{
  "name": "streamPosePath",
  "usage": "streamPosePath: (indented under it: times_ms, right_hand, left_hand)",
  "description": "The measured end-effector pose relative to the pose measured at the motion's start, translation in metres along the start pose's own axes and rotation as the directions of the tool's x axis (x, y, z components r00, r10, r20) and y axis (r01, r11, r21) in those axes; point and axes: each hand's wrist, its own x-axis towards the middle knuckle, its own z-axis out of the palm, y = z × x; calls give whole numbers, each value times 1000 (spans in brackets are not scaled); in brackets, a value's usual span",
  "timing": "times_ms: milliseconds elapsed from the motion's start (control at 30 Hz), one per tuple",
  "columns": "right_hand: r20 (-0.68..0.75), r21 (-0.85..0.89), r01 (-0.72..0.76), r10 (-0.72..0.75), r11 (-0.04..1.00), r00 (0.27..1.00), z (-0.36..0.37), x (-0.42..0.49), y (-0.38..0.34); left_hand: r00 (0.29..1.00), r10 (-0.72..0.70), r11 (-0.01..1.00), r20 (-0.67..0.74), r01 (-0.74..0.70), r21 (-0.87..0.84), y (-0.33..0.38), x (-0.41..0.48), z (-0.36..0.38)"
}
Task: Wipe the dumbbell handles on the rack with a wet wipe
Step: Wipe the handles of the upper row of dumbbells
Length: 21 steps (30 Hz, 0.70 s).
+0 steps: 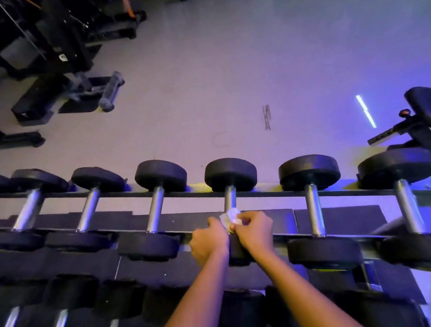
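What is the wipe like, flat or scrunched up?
Scrunched up: the wet wipe is a crumpled wad held between the left hand and right hand at the dumbbell handle.

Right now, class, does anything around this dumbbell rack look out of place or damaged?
Nothing on the rack looks askew; the dumbbells sit evenly in their row. On the floor beyond, dark scuff marks and a faint ring stand out.

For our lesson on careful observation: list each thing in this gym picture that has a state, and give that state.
Middle dumbbell: lying on the rack, wet wipe on its handle.
Wet wipe: crumpled, between both hands.
Left hand: fingers curled on the wet wipe.
Right hand: fingers pinching the wet wipe.
Other dumbbells: lying on the rack, untouched.
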Motion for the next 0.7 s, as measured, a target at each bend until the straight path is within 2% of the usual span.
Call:
streamPosePath:
  times_ms: [100, 267, 433, 700]
  right_hand:
    - [6, 5, -17, 17, 1000, 1000, 2, 7, 4]
    - [-79, -4, 60, -61, 998, 995, 6, 38, -12]
    - [-63, -48, 94, -97, 994, 993, 11, 63, -28]
    - [105, -163, -78, 96, 984, 990, 1, 20, -2]
  left_hand:
    - [1000, 6, 999, -8, -6, 47, 0, -1, 1]
    - [999, 25, 992, -45, -19, 126, 2, 1, 3]
    - [998, 16, 997, -55, -12, 78, 1, 1, 5]
    - [997, 6, 998, -70, -1, 66, -2, 8, 9]
